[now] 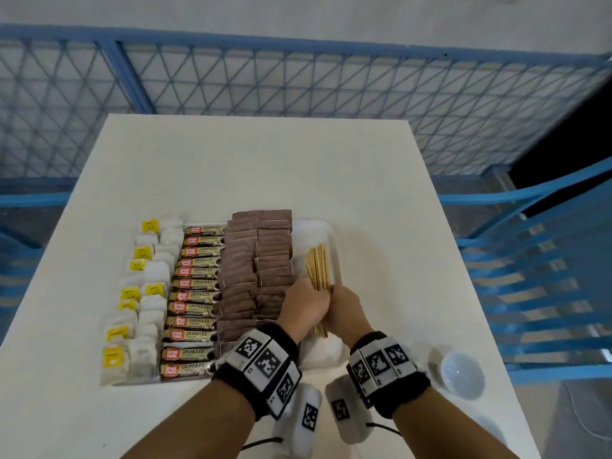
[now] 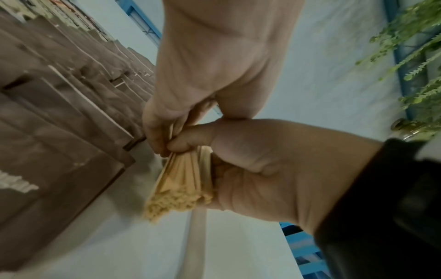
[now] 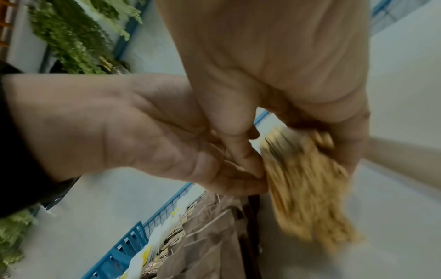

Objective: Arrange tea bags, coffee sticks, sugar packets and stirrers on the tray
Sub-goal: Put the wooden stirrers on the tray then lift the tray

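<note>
Holding a bunch of wooden stirrers (image 1: pixel 318 270) over the right end of the tray (image 1: pixel 323 228), both hands work together; this looks like the last step, the one where the sticks get laid down. The left hand (image 1: pixel 303 309) curls its fingers and thumb round the near part of the bunch; the right hand (image 1: pixel 344 308) wraps round the same bunch from the other side, and the two hands touch each other. Both grips are tight and narrow, with sticks packed inside; the right wrist view is blurry, so I cannot tell if some sticks are slipping loose there. The far ends of the sticks point away over the bare white part of the tray. Next, I think the hands need to lower the bunch flat into that free strip and let go gently, so the sticks stay in a neat pile. Just left of the sticks sit two rows of brown sugar packets (image 1: pixel 258 260); then a row of coffee sticks (image 1: pixel 195 293); then the tea bags (image 1: pixel 142 293) at the left edge. A small white bowl (image 1: pixel 463 376) rests on the table (image 1: pixel 258 160), off to the right.
</note>
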Available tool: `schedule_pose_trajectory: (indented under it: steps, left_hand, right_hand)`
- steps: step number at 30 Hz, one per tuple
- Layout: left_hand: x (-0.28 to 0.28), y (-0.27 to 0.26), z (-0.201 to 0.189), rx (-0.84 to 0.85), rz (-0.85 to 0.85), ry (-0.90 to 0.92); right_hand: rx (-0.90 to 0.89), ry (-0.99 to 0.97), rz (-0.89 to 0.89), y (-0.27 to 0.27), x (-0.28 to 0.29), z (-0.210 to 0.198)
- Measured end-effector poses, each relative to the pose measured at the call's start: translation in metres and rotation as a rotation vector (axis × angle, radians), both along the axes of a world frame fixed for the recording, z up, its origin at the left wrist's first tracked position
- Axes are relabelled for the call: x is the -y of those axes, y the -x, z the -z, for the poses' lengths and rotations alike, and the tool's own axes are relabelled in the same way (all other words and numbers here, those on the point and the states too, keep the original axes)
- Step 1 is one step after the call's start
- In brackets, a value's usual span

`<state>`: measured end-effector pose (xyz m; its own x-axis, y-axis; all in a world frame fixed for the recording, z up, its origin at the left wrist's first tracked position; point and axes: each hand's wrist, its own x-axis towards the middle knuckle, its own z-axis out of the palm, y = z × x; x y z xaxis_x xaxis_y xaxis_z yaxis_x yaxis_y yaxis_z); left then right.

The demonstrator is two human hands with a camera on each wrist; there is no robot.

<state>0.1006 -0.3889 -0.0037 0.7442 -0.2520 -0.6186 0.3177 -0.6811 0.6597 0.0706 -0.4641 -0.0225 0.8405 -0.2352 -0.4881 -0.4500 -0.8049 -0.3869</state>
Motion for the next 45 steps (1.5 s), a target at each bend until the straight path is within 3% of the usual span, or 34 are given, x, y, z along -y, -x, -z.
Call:
schedule_pose_trajectory:
  steps: [3,9,16,23,25,27,28,32,36,39,45]
  left_hand:
    - [-0.001,0.001,-0.002,0.012,0.025,0.018]
    - [-0.005,0.005,-0.008,0.044,0.037,0.012]
    - [-0.02,0.01,-0.019,0.114,0.058,0.098]
    - [-0.091,0.007,-0.03,0.51,0.059,0.112]
    - [-0.13,0.005,-0.025,0.718,-0.038,0.101]
    - [-0.175,0.006,-0.014,0.808,-0.119,-0.036]
    - [-0.198,0.008,-0.007,0.778,-0.145,-0.133]
    - [-0.271,0.02,0.02,0.374,-0.187,-0.445]
    - [-0.292,0.033,0.034,0.2,-0.117,-0.51]
    - [-0.289,0.038,0.034,0.208,-0.138,-0.421]
    - [-0.294,0.034,0.037,0.437,-0.148,-0.288]
  right_hand:
    - [-0.004,0.067,-0.097,0.004,0.0,-0.009]
    - [0.031,0.152,-0.128,0.013,-0.004,0.002]
    - [0.133,0.242,-0.032,0.025,-0.005,0.019]
    - [0.437,0.101,0.052,0.05,0.0,0.009]
    - [0.412,0.074,0.03,0.063,0.003,0.015]
    - [0.283,0.019,-0.018,0.075,0.004,0.018]
    - [0.219,-0.012,-0.049,0.081,0.004,0.02]
    - [0.121,-0.039,-0.106,0.095,-0.005,0.024]
    - [0.219,-0.002,-0.044,0.1,-0.01,0.035]
    - [0.264,-0.018,0.001,0.098,-0.01,0.038]
    - [0.288,-0.019,0.025,0.096,-0.005,0.046]
